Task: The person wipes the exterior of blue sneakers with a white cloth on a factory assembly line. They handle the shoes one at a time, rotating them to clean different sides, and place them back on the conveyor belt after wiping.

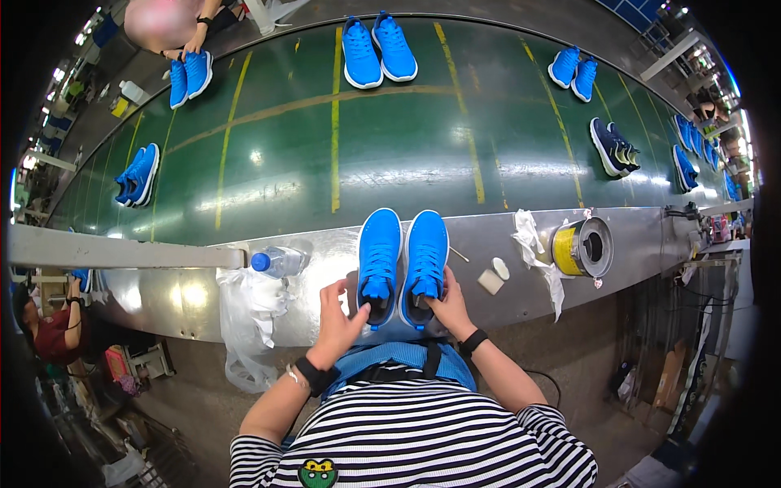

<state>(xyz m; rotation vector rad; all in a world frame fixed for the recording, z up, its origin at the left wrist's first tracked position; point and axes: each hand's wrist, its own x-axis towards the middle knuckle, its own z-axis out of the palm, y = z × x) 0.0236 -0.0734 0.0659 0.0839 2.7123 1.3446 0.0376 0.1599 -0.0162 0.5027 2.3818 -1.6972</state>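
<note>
Right in front of me, a pair of blue running shoes lies side by side on the metal ledge, toes pointing away. The left shoe [379, 254] has my left hand [338, 322] beside its heel, fingers apart and the thumb at the collar. On the right shoe [426, 254], my right hand [450, 306] grips the heel end, its thumb at the opening and its fingers along the outer side. Both shoes are laced, with white soles.
Beyond the metal ledge [325, 305] runs a green conveyor belt [285, 138] carrying blue shoe pairs [380, 50] and a dark pair [614, 148]. A bottle [281, 262], plastic bag [240, 325], tape roll [582, 247] and small pale block [490, 281] flank me. Co-workers [191, 37] stand left.
</note>
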